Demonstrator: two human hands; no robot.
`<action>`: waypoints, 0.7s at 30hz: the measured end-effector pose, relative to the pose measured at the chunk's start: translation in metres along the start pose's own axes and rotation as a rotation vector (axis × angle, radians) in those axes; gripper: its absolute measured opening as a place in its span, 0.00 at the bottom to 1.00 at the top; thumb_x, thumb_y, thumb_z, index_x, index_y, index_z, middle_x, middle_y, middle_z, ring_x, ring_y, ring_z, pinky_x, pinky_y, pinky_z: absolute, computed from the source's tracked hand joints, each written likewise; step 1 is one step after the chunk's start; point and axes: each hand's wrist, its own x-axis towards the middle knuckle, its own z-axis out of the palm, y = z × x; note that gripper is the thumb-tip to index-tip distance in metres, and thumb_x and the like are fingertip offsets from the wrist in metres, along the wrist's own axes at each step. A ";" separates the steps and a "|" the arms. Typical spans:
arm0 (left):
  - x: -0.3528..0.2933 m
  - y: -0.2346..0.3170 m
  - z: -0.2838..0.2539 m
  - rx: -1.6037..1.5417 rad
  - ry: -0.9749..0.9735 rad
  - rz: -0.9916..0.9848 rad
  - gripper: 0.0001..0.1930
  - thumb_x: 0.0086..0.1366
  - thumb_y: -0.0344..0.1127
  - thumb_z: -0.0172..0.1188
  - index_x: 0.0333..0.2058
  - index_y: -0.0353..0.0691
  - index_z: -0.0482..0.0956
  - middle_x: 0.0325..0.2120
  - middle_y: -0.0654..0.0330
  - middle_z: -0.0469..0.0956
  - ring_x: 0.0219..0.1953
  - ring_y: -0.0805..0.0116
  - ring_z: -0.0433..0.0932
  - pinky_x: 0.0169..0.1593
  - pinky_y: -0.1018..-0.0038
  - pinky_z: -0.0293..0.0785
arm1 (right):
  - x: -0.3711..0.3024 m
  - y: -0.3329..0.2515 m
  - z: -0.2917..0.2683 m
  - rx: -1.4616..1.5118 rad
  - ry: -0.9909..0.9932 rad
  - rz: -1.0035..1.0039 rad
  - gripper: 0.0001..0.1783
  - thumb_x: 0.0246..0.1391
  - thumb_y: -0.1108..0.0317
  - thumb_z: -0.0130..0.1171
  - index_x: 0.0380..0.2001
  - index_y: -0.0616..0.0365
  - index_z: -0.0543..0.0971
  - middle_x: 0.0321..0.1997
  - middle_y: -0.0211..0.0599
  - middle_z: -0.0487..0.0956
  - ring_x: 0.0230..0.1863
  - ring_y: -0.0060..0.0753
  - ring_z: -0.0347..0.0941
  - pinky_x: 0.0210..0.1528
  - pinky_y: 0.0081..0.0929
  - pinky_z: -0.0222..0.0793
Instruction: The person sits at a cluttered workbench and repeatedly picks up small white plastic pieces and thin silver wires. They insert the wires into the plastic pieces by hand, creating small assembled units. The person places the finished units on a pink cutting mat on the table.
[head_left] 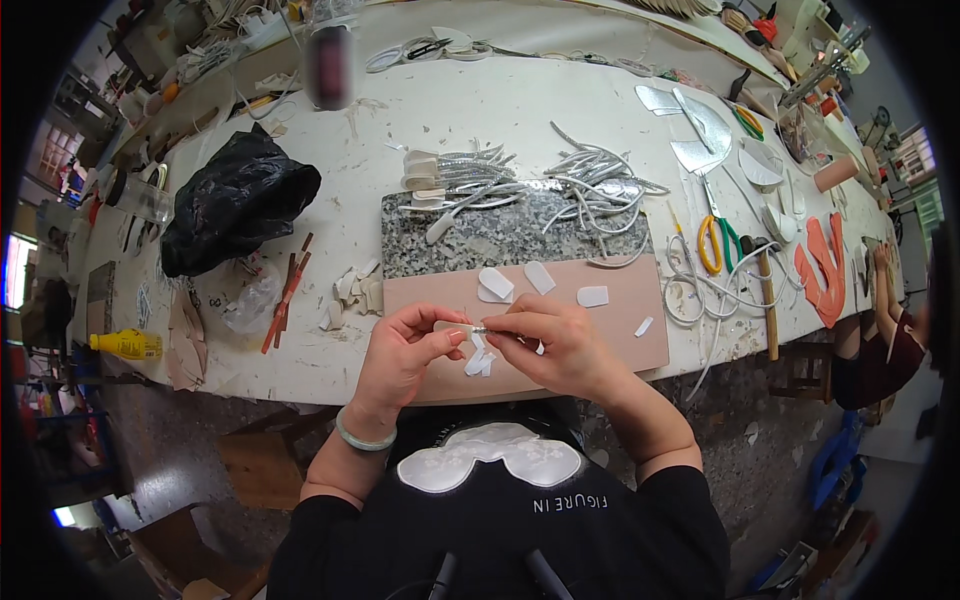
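Note:
My left hand is closed in a pinch on a small cream tab, held just above the pink board. My right hand pinches a silver strap end at the tab's right side; its fingers cover most of the strap. Under my hands lie small white paper slips. Beyond them, rounded white tabs rest on the pink board. A speckled stone slab carries two bundles of silver straps; cream tabs are attached to some of the left bundle.
At left are a black plastic bag, brown strips, cream scraps and a yellow bottle. At right lie scissors, white cord, a hammer and coral pieces. Another person is at far right.

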 end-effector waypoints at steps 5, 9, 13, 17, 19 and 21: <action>0.001 -0.001 0.002 0.020 0.020 -0.006 0.10 0.61 0.25 0.63 0.41 0.30 0.78 0.35 0.55 0.81 0.32 0.73 0.79 0.38 0.78 0.78 | 0.000 -0.001 0.001 -0.041 0.024 -0.033 0.11 0.49 0.77 0.65 0.38 0.60 0.83 0.28 0.33 0.78 0.23 0.23 0.75 0.25 0.20 0.70; 0.001 -0.002 0.001 0.000 0.021 -0.014 0.09 0.61 0.25 0.62 0.40 0.30 0.78 0.35 0.55 0.81 0.32 0.73 0.80 0.38 0.78 0.79 | 0.000 -0.001 0.001 -0.051 0.033 -0.055 0.10 0.48 0.77 0.65 0.37 0.60 0.84 0.28 0.33 0.78 0.23 0.23 0.74 0.24 0.21 0.70; 0.001 -0.002 0.002 -0.015 0.013 -0.008 0.09 0.61 0.25 0.62 0.40 0.30 0.78 0.35 0.55 0.81 0.32 0.73 0.80 0.37 0.78 0.79 | 0.001 -0.002 0.001 -0.053 0.042 -0.076 0.10 0.48 0.78 0.65 0.37 0.60 0.84 0.27 0.33 0.78 0.23 0.23 0.74 0.24 0.21 0.70; 0.002 -0.004 0.001 -0.026 0.017 -0.005 0.09 0.61 0.25 0.62 0.40 0.31 0.78 0.34 0.55 0.81 0.32 0.72 0.80 0.37 0.78 0.79 | 0.000 -0.001 0.002 -0.050 0.048 -0.081 0.11 0.48 0.78 0.65 0.37 0.60 0.84 0.27 0.33 0.78 0.23 0.24 0.75 0.24 0.21 0.69; 0.002 -0.004 0.001 -0.030 0.016 0.004 0.09 0.61 0.25 0.62 0.40 0.31 0.77 0.34 0.55 0.81 0.32 0.72 0.80 0.37 0.78 0.79 | 0.001 -0.002 0.002 -0.049 0.050 -0.089 0.11 0.48 0.78 0.65 0.37 0.60 0.83 0.28 0.33 0.78 0.23 0.24 0.75 0.24 0.21 0.70; 0.002 -0.004 0.002 -0.028 0.022 0.009 0.09 0.61 0.25 0.63 0.40 0.31 0.77 0.34 0.55 0.81 0.32 0.72 0.80 0.37 0.78 0.79 | 0.001 -0.002 0.001 -0.034 0.048 -0.092 0.11 0.48 0.78 0.64 0.37 0.60 0.83 0.28 0.33 0.78 0.24 0.25 0.75 0.24 0.22 0.70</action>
